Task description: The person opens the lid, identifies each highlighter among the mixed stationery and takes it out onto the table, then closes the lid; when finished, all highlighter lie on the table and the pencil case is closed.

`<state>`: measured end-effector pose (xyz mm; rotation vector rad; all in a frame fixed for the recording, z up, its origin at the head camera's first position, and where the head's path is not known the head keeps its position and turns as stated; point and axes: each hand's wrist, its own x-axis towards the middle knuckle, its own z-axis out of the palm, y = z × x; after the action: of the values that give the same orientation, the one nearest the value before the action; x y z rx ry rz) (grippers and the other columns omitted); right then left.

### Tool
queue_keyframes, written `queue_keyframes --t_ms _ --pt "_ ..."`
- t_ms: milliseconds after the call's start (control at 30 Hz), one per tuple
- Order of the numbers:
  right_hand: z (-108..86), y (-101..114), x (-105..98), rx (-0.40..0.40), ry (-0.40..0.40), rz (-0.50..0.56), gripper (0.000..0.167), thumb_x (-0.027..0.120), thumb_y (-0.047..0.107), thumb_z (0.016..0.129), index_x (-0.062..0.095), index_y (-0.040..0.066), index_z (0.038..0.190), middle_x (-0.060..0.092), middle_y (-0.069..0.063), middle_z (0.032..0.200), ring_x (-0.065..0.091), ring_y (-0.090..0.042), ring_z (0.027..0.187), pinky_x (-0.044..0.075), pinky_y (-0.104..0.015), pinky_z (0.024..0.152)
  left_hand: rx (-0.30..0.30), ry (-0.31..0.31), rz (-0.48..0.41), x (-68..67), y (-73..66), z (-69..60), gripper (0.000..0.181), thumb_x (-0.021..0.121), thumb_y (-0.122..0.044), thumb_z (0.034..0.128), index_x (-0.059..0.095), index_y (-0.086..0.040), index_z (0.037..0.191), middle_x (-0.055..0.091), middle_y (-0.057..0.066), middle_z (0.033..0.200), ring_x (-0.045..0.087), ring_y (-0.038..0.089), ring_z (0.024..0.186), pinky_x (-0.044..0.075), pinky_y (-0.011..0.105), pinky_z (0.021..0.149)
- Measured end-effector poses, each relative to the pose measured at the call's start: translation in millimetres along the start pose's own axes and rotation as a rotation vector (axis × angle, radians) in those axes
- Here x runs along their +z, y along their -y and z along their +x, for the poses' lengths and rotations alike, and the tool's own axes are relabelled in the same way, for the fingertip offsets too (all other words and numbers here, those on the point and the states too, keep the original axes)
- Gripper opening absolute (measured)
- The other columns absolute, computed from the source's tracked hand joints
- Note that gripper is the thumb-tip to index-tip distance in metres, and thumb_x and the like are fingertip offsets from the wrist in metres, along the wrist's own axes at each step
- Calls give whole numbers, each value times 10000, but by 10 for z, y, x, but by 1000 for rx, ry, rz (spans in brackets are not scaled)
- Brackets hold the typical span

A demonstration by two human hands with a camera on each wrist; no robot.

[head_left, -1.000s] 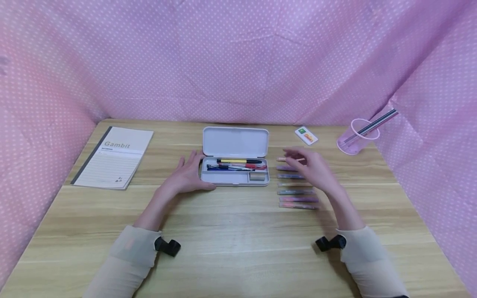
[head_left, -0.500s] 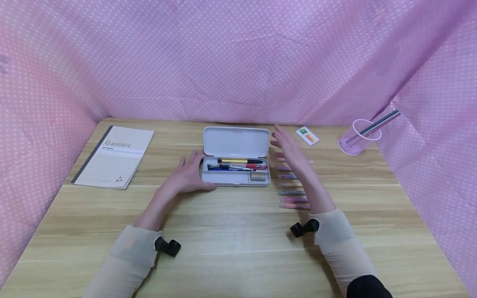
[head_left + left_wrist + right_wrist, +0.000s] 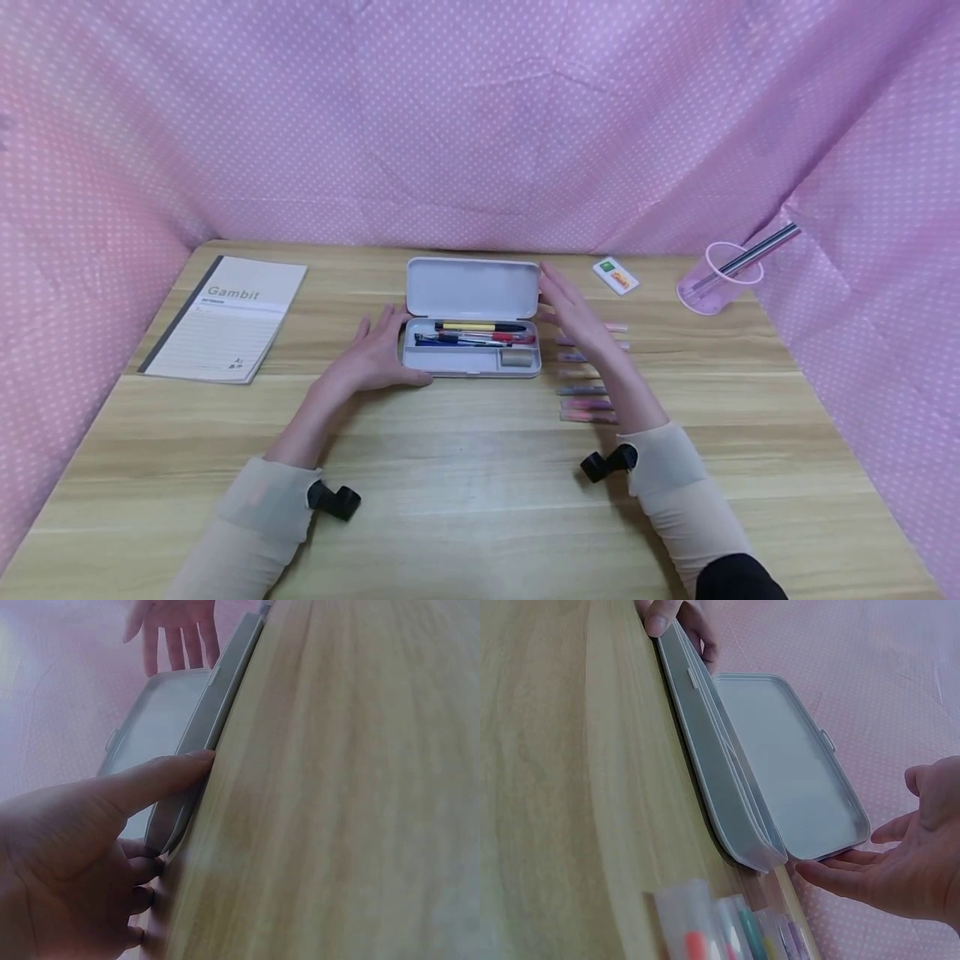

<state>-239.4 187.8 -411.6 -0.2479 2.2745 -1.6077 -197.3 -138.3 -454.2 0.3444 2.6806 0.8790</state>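
A white pencil case [image 3: 473, 361] lies with its lid [image 3: 473, 287] up. Several pens [image 3: 480, 337] and a grey block [image 3: 516, 357] sit inside. My left hand [image 3: 371, 357] holds the case's left end, the thumb [image 3: 169, 780] on its front wall and the other fingers bent round the end. At the right edge of the lid is my right hand [image 3: 581, 321], fingers extended. In the right wrist view its fingertips reach the lid's edge and partly go behind it. Several capped coloured pens [image 3: 585, 404] lie in a column right of the case, partly under the right forearm.
A Gambit notebook [image 3: 225, 321] lies at the left. Behind the right hand is a small white eraser-like block [image 3: 616, 276] with a coloured label. A pink mesh cup [image 3: 708, 287] with dark sticks stands far right. Pink dotted cloth [image 3: 480, 125] borders the table.
My right hand has come from above the coloured pens to the lid's right edge, its fingers straightening. The left hand keeps its place on the case.
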Motion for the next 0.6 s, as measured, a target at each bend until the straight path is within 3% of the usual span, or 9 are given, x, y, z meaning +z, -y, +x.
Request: queue_keyframes --t_ms 200,400,600 --pt "54 26 12 -53 -10 -15 662 299 396 1121 36 121 1664 61 -178 1742 280 -438 1556 352 -609 1229 -7 -4 -3 -23 -7 -14 1081 869 -461 737 289 -76 1564 108 201 1735 17 428 1616 -51 617 1309" --pt "55 59 41 -97 -51 -85 623 355 362 1118 149 127 1658 239 -294 1658 380 -473 1487 434 -616 1168 0 -12 -3 -37 -20 -22 1072 871 -455 737 299 -82 1564 110 218 1730 23 439 1613 -58 621 1306" --pt "-20 43 64 -101 -97 -86 550 407 389 1105 310 100 1563 356 -289 1558 458 -465 1429 452 -616 1152 11 -21 -21 4 -23 -15 1095 876 -429 720 294 -61 1571 131 253 1716 35 461 1605 -57 640 1298"
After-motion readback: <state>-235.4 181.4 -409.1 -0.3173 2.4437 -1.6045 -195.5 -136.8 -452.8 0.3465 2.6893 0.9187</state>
